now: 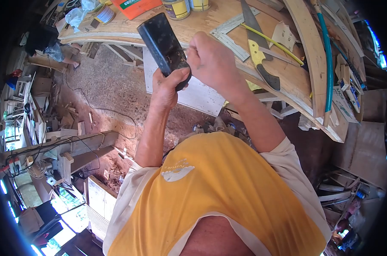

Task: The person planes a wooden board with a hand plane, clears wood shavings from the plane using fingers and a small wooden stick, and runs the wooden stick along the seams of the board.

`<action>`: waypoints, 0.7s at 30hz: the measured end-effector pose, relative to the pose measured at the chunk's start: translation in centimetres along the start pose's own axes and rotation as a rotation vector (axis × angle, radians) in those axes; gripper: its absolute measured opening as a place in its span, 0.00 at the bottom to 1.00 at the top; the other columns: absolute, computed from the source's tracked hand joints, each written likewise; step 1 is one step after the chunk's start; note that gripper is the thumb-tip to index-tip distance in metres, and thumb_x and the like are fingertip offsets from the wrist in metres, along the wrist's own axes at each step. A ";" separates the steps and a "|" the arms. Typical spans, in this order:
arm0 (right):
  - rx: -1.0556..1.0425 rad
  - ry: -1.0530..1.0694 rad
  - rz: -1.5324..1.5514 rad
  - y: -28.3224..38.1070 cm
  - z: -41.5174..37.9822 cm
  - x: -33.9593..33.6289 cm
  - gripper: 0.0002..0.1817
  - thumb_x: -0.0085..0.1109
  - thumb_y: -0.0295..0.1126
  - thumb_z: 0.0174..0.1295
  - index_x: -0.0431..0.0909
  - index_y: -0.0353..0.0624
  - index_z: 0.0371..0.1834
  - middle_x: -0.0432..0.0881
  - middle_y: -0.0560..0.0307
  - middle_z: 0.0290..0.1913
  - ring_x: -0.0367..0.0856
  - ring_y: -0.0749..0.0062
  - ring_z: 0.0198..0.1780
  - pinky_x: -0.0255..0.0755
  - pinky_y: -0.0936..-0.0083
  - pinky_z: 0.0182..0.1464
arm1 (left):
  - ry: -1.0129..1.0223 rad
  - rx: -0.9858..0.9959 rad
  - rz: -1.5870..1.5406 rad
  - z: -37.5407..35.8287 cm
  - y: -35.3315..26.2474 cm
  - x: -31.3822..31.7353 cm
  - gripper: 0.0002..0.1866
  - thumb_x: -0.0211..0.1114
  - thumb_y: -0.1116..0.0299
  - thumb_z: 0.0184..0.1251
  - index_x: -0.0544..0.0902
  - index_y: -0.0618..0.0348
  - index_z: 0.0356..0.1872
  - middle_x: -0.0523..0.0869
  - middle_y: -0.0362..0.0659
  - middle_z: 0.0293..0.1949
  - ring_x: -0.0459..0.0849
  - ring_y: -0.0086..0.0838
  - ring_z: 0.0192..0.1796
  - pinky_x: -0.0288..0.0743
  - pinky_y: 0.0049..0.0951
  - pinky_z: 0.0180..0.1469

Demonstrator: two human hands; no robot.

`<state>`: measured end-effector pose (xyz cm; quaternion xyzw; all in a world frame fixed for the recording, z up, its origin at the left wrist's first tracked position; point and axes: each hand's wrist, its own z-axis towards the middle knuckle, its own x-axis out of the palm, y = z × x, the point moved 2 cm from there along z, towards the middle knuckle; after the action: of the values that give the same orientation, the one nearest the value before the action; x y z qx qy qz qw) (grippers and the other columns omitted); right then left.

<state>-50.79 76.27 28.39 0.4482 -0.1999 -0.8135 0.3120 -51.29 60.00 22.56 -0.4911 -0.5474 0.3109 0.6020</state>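
A black smartphone [161,37] with a dark, glossy face is tilted up in my left hand [167,85]. The thumb of that hand lies across its lower end, and the fingers wrap behind it. Just beside the phone's right edge is my right hand [214,64], its fingers curled into a closed fist. Whether that fist holds anything is hidden. Both hands are in front of the near edge of a wooden workbench [219,30].
On the bench are a handsaw [256,49], a metal square [232,32], a yellow pencil-like stick [272,40], paint tins [176,8], an orange container [135,6] and a teal tube [328,64]. Scrap timber [69,145] and a cable cover the left floor. Another person [48,42] is at far left.
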 end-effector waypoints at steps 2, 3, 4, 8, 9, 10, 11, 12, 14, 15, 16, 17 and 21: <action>-0.030 -0.014 -0.076 0.3 -0.1 0.6 0.10 0.63 0.33 0.67 0.72 0.41 0.37 0.83 0.45 0.32 0.84 0.43 0.33 0.76 0.52 0.36 | 0.000 0.015 0.024 0.3 0.4 0.4 0.14 0.76 0.71 0.59 0.84 0.64 0.43 0.84 0.37 0.31 0.81 0.21 0.29 0.75 0.24 0.32; -0.046 -0.023 -0.114 0.4 0.0 0.7 0.11 0.63 0.33 0.66 0.71 0.41 0.37 0.84 0.44 0.32 0.84 0.41 0.34 0.76 0.50 0.36 | -0.018 0.034 0.046 0.3 0.4 0.7 0.14 0.76 0.71 0.59 0.83 0.64 0.43 0.83 0.36 0.30 0.80 0.20 0.29 0.74 0.24 0.31; -0.035 -0.004 -0.102 0.4 0.1 0.8 0.11 0.63 0.33 0.66 0.72 0.41 0.37 0.84 0.44 0.33 0.84 0.42 0.34 0.76 0.51 0.36 | -0.037 0.054 0.069 0.2 0.4 1.1 0.14 0.76 0.71 0.59 0.83 0.64 0.43 0.83 0.36 0.30 0.79 0.19 0.29 0.73 0.23 0.31; 0.048 0.147 0.079 -0.9 0.4 1.5 0.09 0.63 0.33 0.67 0.75 0.39 0.37 0.83 0.47 0.32 0.85 0.51 0.32 0.76 0.57 0.35 | -0.103 0.133 0.233 -0.4 0.0 2.2 0.14 0.76 0.72 0.58 0.83 0.64 0.42 0.82 0.34 0.31 0.77 0.16 0.30 0.71 0.22 0.33; 0.072 0.196 0.159 -1.4 0.6 1.8 0.09 0.63 0.33 0.67 0.76 0.39 0.37 0.83 0.49 0.32 0.85 0.55 0.31 0.76 0.59 0.34 | -0.090 0.111 0.247 -0.3 0.0 1.9 0.14 0.76 0.72 0.58 0.83 0.64 0.43 0.83 0.34 0.32 0.78 0.17 0.31 0.71 0.22 0.34; 0.125 0.229 0.327 -1.9 0.5 2.4 0.09 0.63 0.32 0.68 0.77 0.38 0.37 0.83 0.52 0.31 0.84 0.60 0.31 0.76 0.63 0.34 | -0.077 0.087 0.261 -0.3 0.2 1.4 0.14 0.76 0.72 0.58 0.83 0.64 0.43 0.83 0.34 0.33 0.78 0.17 0.31 0.72 0.22 0.34; 0.178 0.263 0.494 -2.5 0.2 3.0 0.08 0.62 0.32 0.68 0.78 0.38 0.38 0.83 0.55 0.31 0.83 0.65 0.31 0.75 0.66 0.34 | -0.065 0.063 0.273 -0.3 0.4 1.0 0.14 0.76 0.72 0.58 0.83 0.64 0.43 0.84 0.34 0.33 0.79 0.17 0.32 0.72 0.21 0.35; 0.233 0.295 0.660 -2.8 0.2 3.2 0.08 0.62 0.32 0.69 0.79 0.37 0.38 0.82 0.58 0.30 0.82 0.71 0.31 0.75 0.69 0.34 | -0.039 0.057 0.225 -0.4 0.3 0.8 0.14 0.77 0.73 0.58 0.83 0.64 0.44 0.84 0.35 0.33 0.79 0.17 0.33 0.72 0.21 0.36; 0.278 0.404 0.846 -3.6 0.3 3.3 0.08 0.62 0.32 0.70 0.78 0.37 0.38 0.81 0.62 0.31 0.80 0.76 0.33 0.74 0.72 0.33 | 0.009 0.045 0.126 -0.7 0.4 0.4 0.14 0.77 0.73 0.58 0.84 0.64 0.44 0.85 0.35 0.34 0.80 0.17 0.34 0.73 0.21 0.36; 0.302 0.462 0.942 -3.6 0.2 3.1 0.08 0.62 0.32 0.70 0.78 0.37 0.38 0.80 0.64 0.31 0.79 0.78 0.34 0.73 0.73 0.33 | 0.036 0.028 0.088 -0.7 0.4 0.1 0.14 0.76 0.73 0.58 0.84 0.64 0.44 0.85 0.35 0.34 0.80 0.17 0.33 0.73 0.21 0.36; 0.329 0.472 0.935 -3.6 0.1 2.8 0.08 0.63 0.32 0.70 0.78 0.38 0.38 0.80 0.63 0.30 0.79 0.77 0.33 0.73 0.72 0.33 | 0.061 0.012 0.052 -0.7 0.3 -0.2 0.14 0.76 0.73 0.58 0.84 0.64 0.43 0.85 0.35 0.34 0.80 0.17 0.33 0.72 0.21 0.36; 0.352 0.482 0.929 -3.5 0.1 2.4 0.08 0.63 0.32 0.70 0.78 0.38 0.38 0.81 0.62 0.30 0.80 0.76 0.32 0.73 0.71 0.32 | 0.087 -0.001 0.018 -0.8 0.1 -0.4 0.14 0.76 0.73 0.58 0.84 0.64 0.43 0.85 0.35 0.34 0.80 0.17 0.33 0.72 0.21 0.36; 0.045 0.132 0.306 -1.6 -0.5 1.6 0.07 0.64 0.32 0.68 0.78 0.41 0.39 0.81 0.54 0.27 0.82 0.66 0.27 0.73 0.64 0.30 | 0.054 -0.006 -0.003 -1.0 -0.3 -0.1 0.13 0.75 0.72 0.59 0.84 0.63 0.43 0.85 0.34 0.34 0.79 0.17 0.33 0.72 0.21 0.35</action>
<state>-51.53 76.30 26.25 0.4720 -0.2632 -0.7205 0.4345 -50.39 59.54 22.85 -0.5003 -0.5329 0.2949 0.6154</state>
